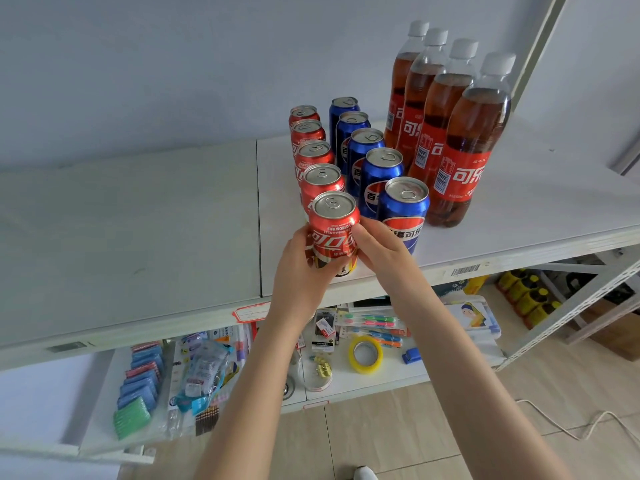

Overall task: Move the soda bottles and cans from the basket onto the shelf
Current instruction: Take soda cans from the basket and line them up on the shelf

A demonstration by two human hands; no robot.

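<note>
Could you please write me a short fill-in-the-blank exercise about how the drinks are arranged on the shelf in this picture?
1. The row of bottles holds ____ bottles.
2. The blue cans stand between the bottles and the ____ cans.
3. Both hands, left hand and right hand, hold the front ____ can.
4. The bottle caps are ____.

Missing words: four; red; red; white

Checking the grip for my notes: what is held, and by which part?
The front red can, gripped around its lower body by the left hand and right hand.
</note>
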